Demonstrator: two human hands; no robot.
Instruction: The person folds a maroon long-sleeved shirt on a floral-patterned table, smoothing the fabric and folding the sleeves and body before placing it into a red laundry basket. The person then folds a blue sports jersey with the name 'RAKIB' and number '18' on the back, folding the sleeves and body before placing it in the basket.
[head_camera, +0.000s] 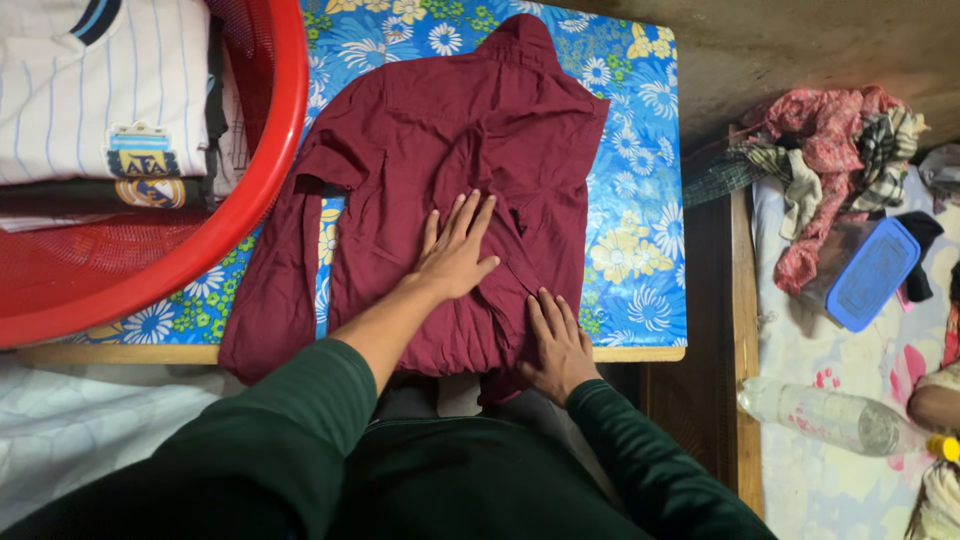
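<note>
Maroon shirt (440, 140) lies spread on the floral-covered desk (640, 250). Left hand (455, 255) presses flat on its middle, grip released, fingers extended. Right hand (560, 345) lies flat on the hem, likewise grasping nothing. Red basket (260, 190) sits left of both.

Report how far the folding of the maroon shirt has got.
Done: maroon shirt laid out on the floral table. In hand: left hand and right hand press flat on it. Left: one sleeve lies loose and the hem hangs over the table's near edge; no tidy fold shows.
</note>
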